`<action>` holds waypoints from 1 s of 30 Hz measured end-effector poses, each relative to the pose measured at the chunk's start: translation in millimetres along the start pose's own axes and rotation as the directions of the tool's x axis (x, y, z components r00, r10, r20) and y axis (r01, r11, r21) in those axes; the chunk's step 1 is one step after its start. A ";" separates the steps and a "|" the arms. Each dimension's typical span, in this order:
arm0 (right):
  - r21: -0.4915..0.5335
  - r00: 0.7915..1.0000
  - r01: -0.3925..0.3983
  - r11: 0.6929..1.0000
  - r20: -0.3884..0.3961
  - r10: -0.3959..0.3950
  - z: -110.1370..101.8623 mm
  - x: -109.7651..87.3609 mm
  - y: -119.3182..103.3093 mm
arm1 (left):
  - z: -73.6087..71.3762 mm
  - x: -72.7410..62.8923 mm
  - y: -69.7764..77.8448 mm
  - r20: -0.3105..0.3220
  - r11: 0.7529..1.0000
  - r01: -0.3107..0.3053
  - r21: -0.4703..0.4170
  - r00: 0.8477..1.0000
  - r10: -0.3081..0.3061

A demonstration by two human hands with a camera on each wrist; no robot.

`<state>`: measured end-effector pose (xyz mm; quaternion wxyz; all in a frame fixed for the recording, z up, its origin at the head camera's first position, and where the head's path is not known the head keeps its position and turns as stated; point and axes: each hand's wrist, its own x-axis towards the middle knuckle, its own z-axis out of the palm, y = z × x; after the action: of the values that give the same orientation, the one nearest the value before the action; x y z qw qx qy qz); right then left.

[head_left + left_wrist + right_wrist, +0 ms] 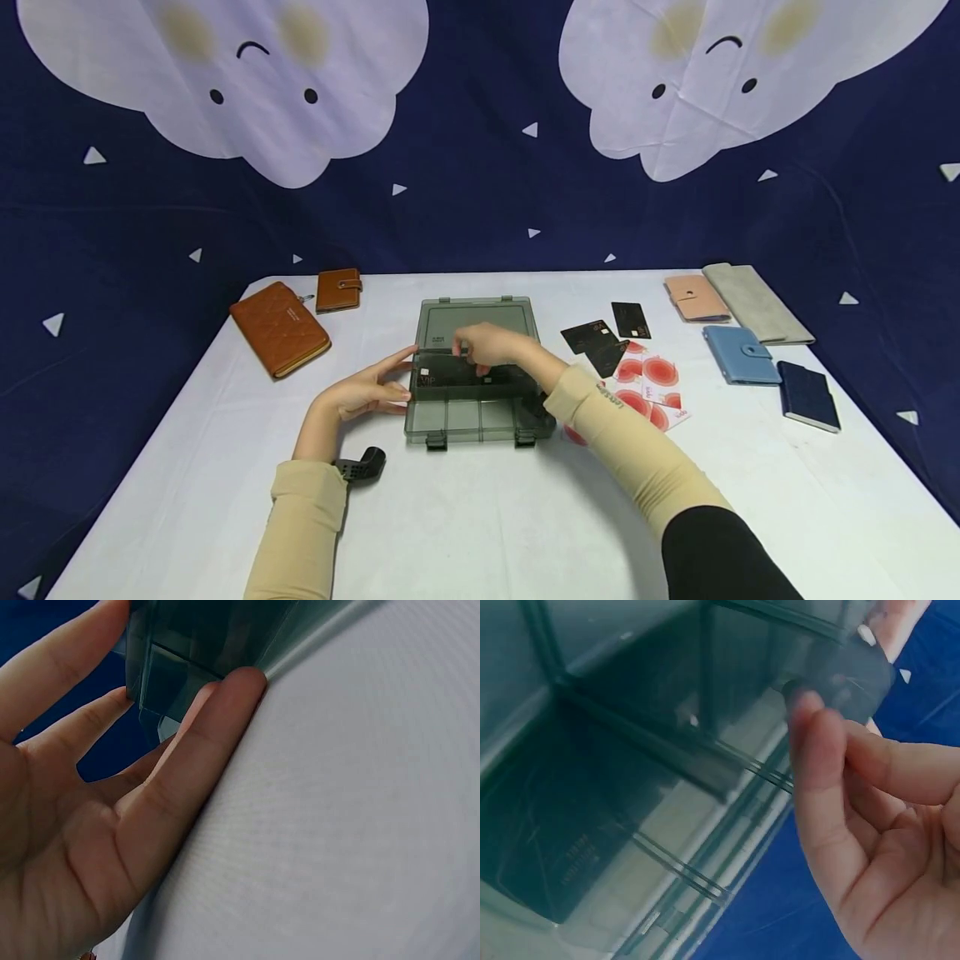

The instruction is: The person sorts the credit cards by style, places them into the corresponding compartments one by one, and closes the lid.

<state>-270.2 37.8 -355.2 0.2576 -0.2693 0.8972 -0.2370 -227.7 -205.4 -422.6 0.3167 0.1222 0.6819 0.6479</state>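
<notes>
A see-through grey-green plastic compartment box (459, 435) lies in the middle of the table with its lid (476, 312) folded back. Black cards (435, 373) lie inside its back compartments; one (562, 855) shows clearly in the right wrist view. Over the box, my right hand (489, 345) pinches a black card (847, 679) between thumb and fingertips; the card is blurred in the right wrist view. My left hand (367, 390) rests its fairly straight fingers (195, 742) against the box's left side.
Loose black cards (630, 320) and red-and-white cards (660, 371) lie right of the box. Further right are a pink wallet (696, 298), a grey pouch (761, 304), a blue wallet (738, 354) and a navy notebook (808, 397). Two brown wallets (279, 329) lie left.
</notes>
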 end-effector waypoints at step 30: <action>0.077 1.000 0.014 0.997 -0.025 -0.012 -19.3 -33.1 28.2 | 0.0 -0.3 -0.9 0.009 1.000 -0.008 0.012 1.000 0.008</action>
<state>-267.9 84.2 -345.5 0.2550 -0.2621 0.8888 -0.2763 -227.3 -205.7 -423.4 0.3163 0.1300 0.6840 0.6444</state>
